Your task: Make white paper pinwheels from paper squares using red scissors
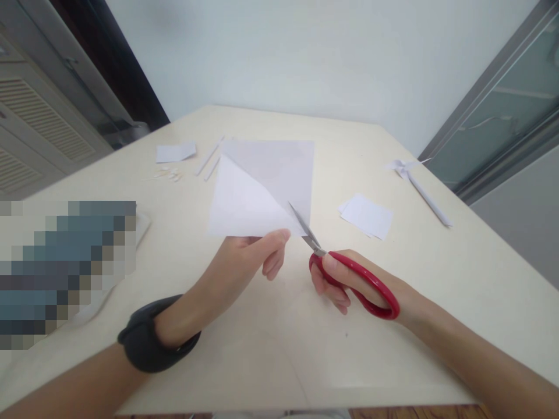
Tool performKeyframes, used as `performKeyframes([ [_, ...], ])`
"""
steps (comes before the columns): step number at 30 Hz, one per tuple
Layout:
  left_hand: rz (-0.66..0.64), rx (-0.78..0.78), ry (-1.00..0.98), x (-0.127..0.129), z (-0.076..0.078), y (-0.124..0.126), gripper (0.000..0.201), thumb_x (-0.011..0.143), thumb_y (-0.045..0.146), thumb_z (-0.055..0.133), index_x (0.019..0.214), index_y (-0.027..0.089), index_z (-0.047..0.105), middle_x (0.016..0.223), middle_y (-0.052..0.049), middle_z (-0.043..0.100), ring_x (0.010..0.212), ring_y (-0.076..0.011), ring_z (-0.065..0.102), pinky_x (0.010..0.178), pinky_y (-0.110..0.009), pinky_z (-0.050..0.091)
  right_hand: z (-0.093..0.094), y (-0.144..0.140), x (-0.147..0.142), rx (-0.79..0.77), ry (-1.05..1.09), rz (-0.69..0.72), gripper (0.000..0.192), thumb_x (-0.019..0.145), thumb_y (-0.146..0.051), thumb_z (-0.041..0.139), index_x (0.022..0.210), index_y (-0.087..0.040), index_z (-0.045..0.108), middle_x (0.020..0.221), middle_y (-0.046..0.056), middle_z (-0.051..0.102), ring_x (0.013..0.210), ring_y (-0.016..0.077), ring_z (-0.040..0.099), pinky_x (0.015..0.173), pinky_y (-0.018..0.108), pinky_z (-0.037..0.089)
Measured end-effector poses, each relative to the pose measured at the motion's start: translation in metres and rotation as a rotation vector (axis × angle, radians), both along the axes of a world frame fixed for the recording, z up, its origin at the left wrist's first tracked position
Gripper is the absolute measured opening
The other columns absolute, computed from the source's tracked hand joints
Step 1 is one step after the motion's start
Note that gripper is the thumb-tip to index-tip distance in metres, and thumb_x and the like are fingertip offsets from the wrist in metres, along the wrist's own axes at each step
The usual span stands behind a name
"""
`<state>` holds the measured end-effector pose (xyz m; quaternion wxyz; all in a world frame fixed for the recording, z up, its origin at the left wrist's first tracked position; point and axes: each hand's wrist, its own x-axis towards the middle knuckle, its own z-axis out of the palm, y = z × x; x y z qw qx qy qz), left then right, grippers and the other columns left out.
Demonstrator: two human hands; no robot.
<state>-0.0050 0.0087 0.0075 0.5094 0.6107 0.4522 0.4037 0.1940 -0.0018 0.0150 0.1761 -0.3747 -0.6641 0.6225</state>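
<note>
Here's the white sheet [257,198], straight ahead of the person at 12 o'clock, just beyond the hands. It's a squarish piece, with a diagonal line running across it from about 10 o'clock down to 4, the brighter part lying below that line.

The left hand [257,250] is the nearer of the two, right on the sheet: thumb and fingers pinch the near edge, a little right of 6 o'clock, with the other fingers curled underneath. And the right hand [362,283]? That one sits off the paper at 5 o'clock, closed round the red handles of the scissors [320,250], so it meets the sheet only through the steel.

Look at that line: the scissors' long axis points from 4 o'clock up to 10, nearly along the diagonal. The blades stand apart at the sheet's 5 o'clock corner, one lying over the paper; the other is partly hidden, so from here I can't tell how far it goes beneath.

Around them on the pale surface [244,349], small paper pieces [367,216] lie at 3 o'clock, a rolled paper stick [428,198] further out that way, and thin white strips [209,157] at 10.
</note>
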Motion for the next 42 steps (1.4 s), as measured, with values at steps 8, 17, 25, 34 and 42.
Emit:
performKeyframes([
  [8,-0.004,-0.039,0.078,-0.002,-0.002,0.000,0.046,0.089,0.032,0.043,0.046,0.019,0.033,0.044,0.004,0.040,0.048,-0.0113,0.043,0.060,-0.029,0.037,0.003,-0.001,0.001,0.066,-0.047,0.032,0.052,0.090,-0.058,0.026,0.077,-0.017,0.053,0.062,-0.002,0.043,0.060,0.0122,0.048,0.066,0.028,0.041],
  [17,0.008,-0.078,0.121,-0.005,-0.002,0.001,0.047,0.088,0.039,0.044,0.047,0.019,0.035,0.046,0.004,0.041,0.050,-0.0120,0.045,0.063,-0.029,0.037,0.001,-0.001,0.002,0.054,-0.001,0.054,0.051,0.090,-0.058,0.026,0.078,-0.016,0.053,0.063,-0.002,0.042,0.060,0.0117,0.047,0.066,0.027,0.042],
  [25,0.027,-0.032,0.141,-0.003,0.000,0.000,0.046,0.087,0.036,0.045,0.046,0.020,0.035,0.045,0.003,0.040,0.050,-0.0127,0.045,0.060,-0.029,0.038,0.002,-0.001,0.003,0.040,-0.002,0.057,0.049,0.092,-0.055,0.026,0.076,-0.016,0.052,0.062,-0.002,0.042,0.059,0.0112,0.046,0.064,0.026,0.041],
  [34,0.018,0.011,0.111,-0.002,0.001,0.000,0.045,0.088,0.031,0.044,0.046,0.020,0.034,0.044,0.004,0.039,0.048,-0.0120,0.044,0.059,-0.028,0.038,0.000,-0.001,0.002,0.010,0.044,0.049,0.046,0.091,-0.054,0.030,0.071,-0.017,0.048,0.058,-0.004,0.038,0.054,0.0098,0.043,0.059,0.024,0.039],
  [42,0.001,0.084,0.400,-0.001,0.008,0.004,0.043,0.087,0.045,0.040,0.053,0.020,0.044,0.053,0.002,0.050,0.058,-0.0161,0.053,0.066,-0.031,0.043,-0.005,0.002,0.004,0.019,0.059,0.009,0.049,0.091,-0.056,0.028,0.070,-0.017,0.049,0.053,-0.005,0.038,0.048,0.0090,0.041,0.053,0.024,0.037],
])
